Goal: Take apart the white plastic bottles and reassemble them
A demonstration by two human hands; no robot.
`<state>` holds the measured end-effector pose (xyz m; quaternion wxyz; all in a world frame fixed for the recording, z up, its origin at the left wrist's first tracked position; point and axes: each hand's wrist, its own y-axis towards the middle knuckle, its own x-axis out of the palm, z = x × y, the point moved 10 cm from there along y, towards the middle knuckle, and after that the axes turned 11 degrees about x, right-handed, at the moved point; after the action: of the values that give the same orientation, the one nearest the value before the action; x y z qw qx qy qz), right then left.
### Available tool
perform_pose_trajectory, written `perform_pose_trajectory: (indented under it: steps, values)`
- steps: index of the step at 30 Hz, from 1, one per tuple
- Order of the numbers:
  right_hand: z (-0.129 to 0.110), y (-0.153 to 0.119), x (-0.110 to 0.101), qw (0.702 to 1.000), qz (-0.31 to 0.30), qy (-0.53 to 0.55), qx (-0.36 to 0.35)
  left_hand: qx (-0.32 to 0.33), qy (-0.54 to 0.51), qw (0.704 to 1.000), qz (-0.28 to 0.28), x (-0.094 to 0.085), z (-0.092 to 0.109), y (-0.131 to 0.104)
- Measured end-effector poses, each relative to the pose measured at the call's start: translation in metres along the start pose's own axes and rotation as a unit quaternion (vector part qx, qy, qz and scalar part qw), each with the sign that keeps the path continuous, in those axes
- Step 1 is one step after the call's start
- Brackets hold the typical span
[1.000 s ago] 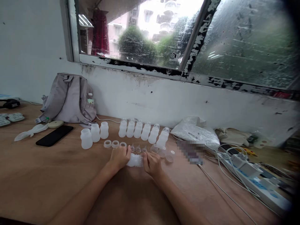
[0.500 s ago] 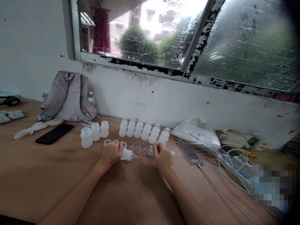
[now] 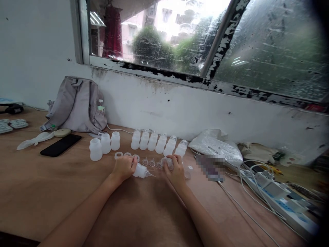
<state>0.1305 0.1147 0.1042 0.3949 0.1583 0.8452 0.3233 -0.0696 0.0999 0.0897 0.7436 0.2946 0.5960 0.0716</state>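
My left hand (image 3: 125, 168) is closed around a small white baby bottle (image 3: 140, 170), which lies tilted with its clear nipple pointing right. In my right hand (image 3: 176, 171) is a clear dome-shaped bottle cap (image 3: 167, 163), pinched between thumb and fingers. Beyond my left hand lie white collar rings (image 3: 118, 155). Between the hands, clear silicone nipples (image 3: 152, 163) stand on the table in a row. Partly behind my right hand, another clear cap (image 3: 187, 174) rests on the table.
Several capped bottles (image 3: 153, 140) line the back by the wall. Open white bottles (image 3: 96, 150) stand at left, near a black phone (image 3: 61, 145) and a grey backpack (image 3: 75, 104). To the right are a plastic bag (image 3: 214, 147), a pixelated device (image 3: 209, 168) and a cabled power strip (image 3: 280, 199).
The clear cap in my right hand has turned from upright to tilted, and my fingers have shifted around it. My left hand still holds the bottle in nearly the same place.
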Motion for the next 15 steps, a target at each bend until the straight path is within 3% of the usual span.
perform_pose_trajectory:
  steps: [9,12,15]
  values:
    - [0.024,0.001,0.011,0.966,-0.035,-0.235,0.101,-0.003,-0.023,1.000,-0.012,0.002,0.001,-0.001]
    - [0.018,0.003,0.004,0.971,-0.012,-0.218,0.101,-0.017,-0.037,0.999,-0.018,0.002,0.000,-0.001]
    - [-0.003,0.001,-0.008,0.995,0.012,-0.083,0.053,-0.051,-0.055,0.997,-0.019,0.005,-0.006,-0.002]
